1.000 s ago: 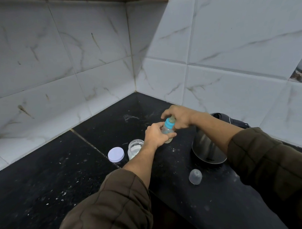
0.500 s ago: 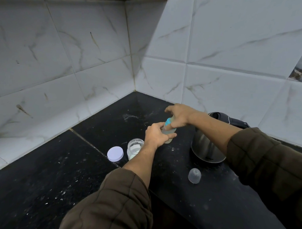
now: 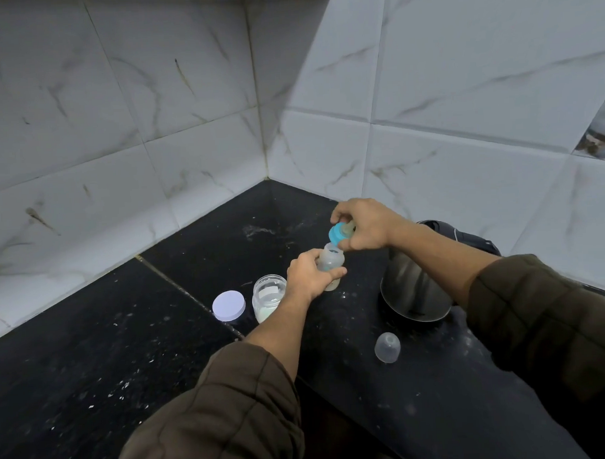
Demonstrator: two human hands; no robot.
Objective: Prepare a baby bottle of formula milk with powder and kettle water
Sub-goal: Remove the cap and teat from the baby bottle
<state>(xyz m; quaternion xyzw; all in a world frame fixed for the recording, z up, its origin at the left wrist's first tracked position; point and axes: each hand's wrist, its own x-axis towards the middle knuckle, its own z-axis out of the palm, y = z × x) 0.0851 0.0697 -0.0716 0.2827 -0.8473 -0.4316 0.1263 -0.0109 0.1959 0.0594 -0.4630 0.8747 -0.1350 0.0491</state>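
Curls the fingers (image 3: 335, 272) of the left hand (image 3: 308, 277) round the clear body of the baby bottle (image 3: 331, 261), upright with its mouth open; cannot tell whether its base touches the worktop (image 3: 94, 391). Pinches the blue teat collar (image 3: 336, 235) in the fingers of the right hand (image 3: 366, 227), tilted, just apart from the bottle's mouth at 1 o'clock of it. Shows a pale teat (image 3: 348, 227) poking from the collar toward the palm. Has the powder jar (image 3: 267, 299) standing open at 8 o'clock of the bottle, just beside the left wrist, with white powder low inside. Has the jar's white lid (image 3: 229, 305) flat on the worktop at 9 o'clock of the jar, near but apart. Keeps the steel kettle (image 3: 413, 294) at 4 o'clock of the bottle, partly behind the right forearm. Has a clear dome cap (image 3: 387, 347) on the worktop at 7 o'clock of the kettle, apart from it. Meets white marbled tiles (image 3: 153, 131) at 12 o'clock, behind the dark speckled worktop
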